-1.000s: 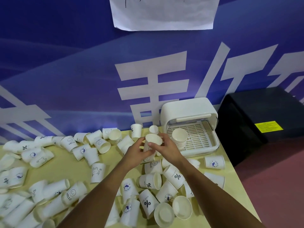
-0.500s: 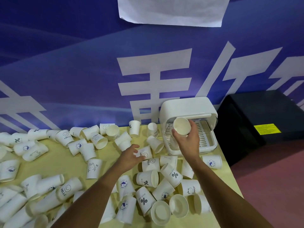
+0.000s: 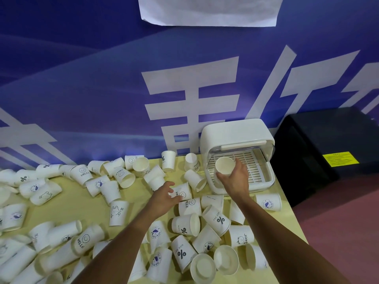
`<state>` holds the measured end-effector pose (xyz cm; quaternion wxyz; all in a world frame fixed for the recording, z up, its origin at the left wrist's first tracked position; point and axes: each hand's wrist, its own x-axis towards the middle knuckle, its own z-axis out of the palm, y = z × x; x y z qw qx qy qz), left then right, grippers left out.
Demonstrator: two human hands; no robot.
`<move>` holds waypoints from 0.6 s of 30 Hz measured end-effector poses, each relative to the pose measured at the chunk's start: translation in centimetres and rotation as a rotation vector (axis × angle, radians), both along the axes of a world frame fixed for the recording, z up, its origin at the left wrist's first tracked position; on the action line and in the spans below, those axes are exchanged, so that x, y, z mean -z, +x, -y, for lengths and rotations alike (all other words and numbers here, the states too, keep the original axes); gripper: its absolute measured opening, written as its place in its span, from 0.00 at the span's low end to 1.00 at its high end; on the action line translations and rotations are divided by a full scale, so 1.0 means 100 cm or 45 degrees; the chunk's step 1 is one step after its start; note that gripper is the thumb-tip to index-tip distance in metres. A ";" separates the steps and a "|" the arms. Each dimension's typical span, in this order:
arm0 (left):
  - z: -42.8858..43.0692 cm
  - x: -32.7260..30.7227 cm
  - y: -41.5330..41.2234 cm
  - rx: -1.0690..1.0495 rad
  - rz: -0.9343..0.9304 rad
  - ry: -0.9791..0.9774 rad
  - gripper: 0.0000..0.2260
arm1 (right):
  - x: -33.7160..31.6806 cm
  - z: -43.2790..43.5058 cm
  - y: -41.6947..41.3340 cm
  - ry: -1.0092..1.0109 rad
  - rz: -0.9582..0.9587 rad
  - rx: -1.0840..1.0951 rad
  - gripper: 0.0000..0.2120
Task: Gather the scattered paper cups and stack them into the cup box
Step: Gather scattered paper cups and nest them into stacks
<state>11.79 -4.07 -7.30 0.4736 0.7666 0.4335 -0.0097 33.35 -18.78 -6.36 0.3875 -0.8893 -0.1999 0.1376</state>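
Observation:
Several white paper cups lie scattered over the yellow table (image 3: 69,208). The white cup box (image 3: 235,132) stands open at the table's back right, its slatted tray showing. My right hand (image 3: 235,179) grips a white cup (image 3: 225,165), rim towards me, over the left part of that tray. The stack beneath it is hidden by the hand and cup. My left hand (image 3: 164,196) reaches over the table, its fingers curling onto a lying cup printed HELLO (image 3: 183,191).
A black cabinet (image 3: 328,148) with a yellow label stands right of the table. A blue wall banner rises directly behind the table and box. The table's right edge runs just past the box; reddish floor lies beyond it.
My right hand carried the cup from the table's middle into the box's opening and lowered it. My left hand let go of that cup and moved down to the HELLO cup.

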 end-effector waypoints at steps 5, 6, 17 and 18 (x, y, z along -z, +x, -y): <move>0.001 0.002 0.003 -0.017 0.009 0.011 0.27 | 0.013 -0.009 0.004 -0.009 -0.142 0.004 0.41; 0.000 0.003 0.003 -0.017 0.012 0.008 0.27 | 0.015 -0.011 0.004 0.004 -0.156 0.012 0.40; -0.012 0.015 -0.009 -0.064 0.024 -0.028 0.25 | 0.016 -0.031 0.009 0.112 -0.187 0.104 0.34; -0.014 0.016 -0.011 -0.075 0.024 -0.033 0.24 | 0.015 -0.034 0.011 0.116 -0.185 0.103 0.34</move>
